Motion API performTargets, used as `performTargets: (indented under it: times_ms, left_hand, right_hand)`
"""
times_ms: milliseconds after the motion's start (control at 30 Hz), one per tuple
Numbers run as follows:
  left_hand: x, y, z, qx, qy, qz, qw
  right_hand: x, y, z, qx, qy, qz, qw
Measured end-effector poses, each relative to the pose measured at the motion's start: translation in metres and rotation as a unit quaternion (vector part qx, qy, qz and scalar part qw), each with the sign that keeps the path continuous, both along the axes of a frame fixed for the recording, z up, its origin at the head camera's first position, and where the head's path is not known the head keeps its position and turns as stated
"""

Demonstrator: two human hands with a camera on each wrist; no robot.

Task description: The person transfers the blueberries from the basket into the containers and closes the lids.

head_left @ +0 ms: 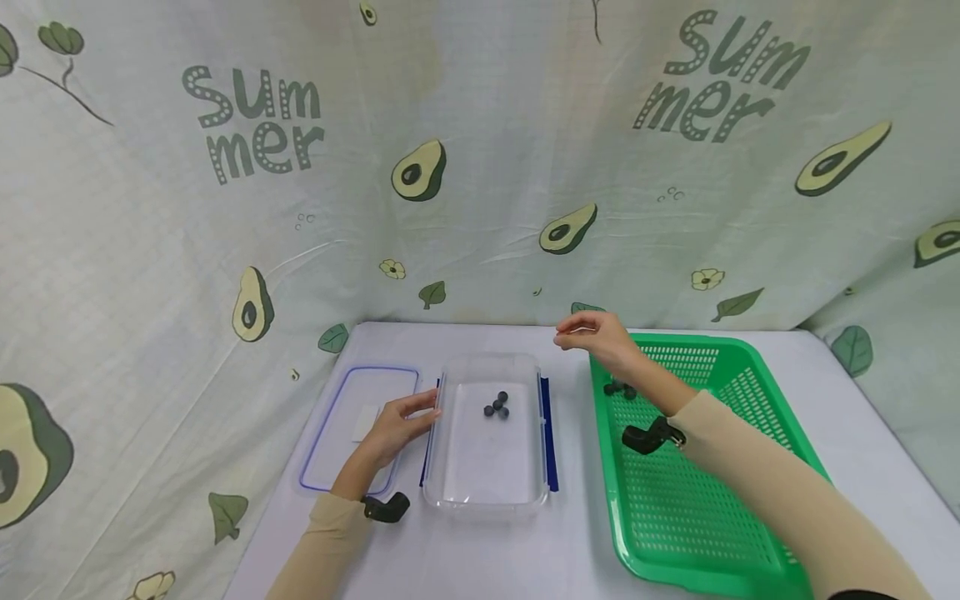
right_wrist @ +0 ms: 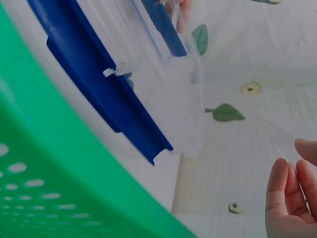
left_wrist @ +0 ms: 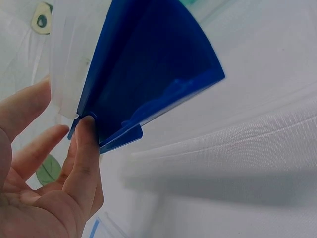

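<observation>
Several blueberries [head_left: 497, 406] lie toward the far half of a clear plastic container [head_left: 487, 467] with blue side flaps. My left hand [head_left: 397, 429] is at the container's left side, its fingertips touching the edge; in the left wrist view a fingertip overlaps the end of the blue flap [left_wrist: 148, 59]. My right hand [head_left: 603, 342] is raised over the far left corner of a green basket [head_left: 611, 492]. Its thumb and fingers are drawn close together, and I cannot tell whether something small is between them. More blueberries [head_left: 618, 388] lie in the basket, partly hidden by my right forearm.
A clear lid [head_left: 360, 383] with a blue rim lies left of the container, partly under my left hand. The container's right blue flap [head_left: 550, 442] hangs toward the basket. A printed cloth [head_left: 487, 125] hangs behind the white table [head_left: 577, 533].
</observation>
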State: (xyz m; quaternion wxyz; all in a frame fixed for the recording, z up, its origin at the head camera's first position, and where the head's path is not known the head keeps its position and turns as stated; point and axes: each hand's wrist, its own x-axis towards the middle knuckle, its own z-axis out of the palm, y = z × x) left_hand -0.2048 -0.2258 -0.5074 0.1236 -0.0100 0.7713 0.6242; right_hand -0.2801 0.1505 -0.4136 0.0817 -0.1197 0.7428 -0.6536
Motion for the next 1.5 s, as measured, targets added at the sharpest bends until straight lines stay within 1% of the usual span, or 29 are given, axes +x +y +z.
performTargets:
  times_ms: [233, 567, 700, 800, 867, 933, 1100, 1367, 1500]
  left_hand:
    - [-0.001, 0.000, 0.000, 0.001, -0.003, 0.000, 1.0000]
    - [-0.001, 0.000, -0.001, 0.005, -0.004, -0.008, 0.9999]
    - [-0.002, 0.001, -0.001, 0.009, -0.007, -0.007, 0.9999]
    - [-0.001, 0.001, -0.001, 0.005, -0.008, -0.003, 1.0000]
    - [-0.001, 0.001, 0.000, 0.000, -0.008, 0.000, 1.0000]
    - [0.000, 0.001, 0.000, -0.005, -0.007, 0.003, 1.0000]
    - [0.000, 0.000, -0.002, -0.002, -0.008, 0.004, 1.0000]
    - [0.000, 0.000, -0.004, 0.001, -0.004, -0.002, 1.0000]
    - [0.000, 0.001, -0.003, 0.006, -0.003, -0.004, 1.0000]
  right_hand:
    - [0.003, 0.024, -0.004, 0.024, -0.003, -0.023, 0.999]
    - [0.014, 0.055, -0.012, 0.064, -0.004, -0.046, 0.997]
    - [0.018, 0.065, -0.016, 0.053, -0.011, -0.055, 0.997]
    - [0.019, 0.071, -0.019, 0.025, -0.015, -0.054, 0.998]
    - [0.020, 0.075, -0.022, 0.015, -0.015, -0.057, 0.998]
    - [0.022, 0.080, -0.026, 0.020, -0.012, -0.061, 0.998]
    - [0.024, 0.089, -0.036, 0.057, -0.008, -0.070, 0.996]
    - [0.031, 0.101, -0.058, 0.092, -0.030, -0.097, 0.991]
    - [0.034, 0.105, -0.069, 0.112, -0.028, -0.117, 0.986]
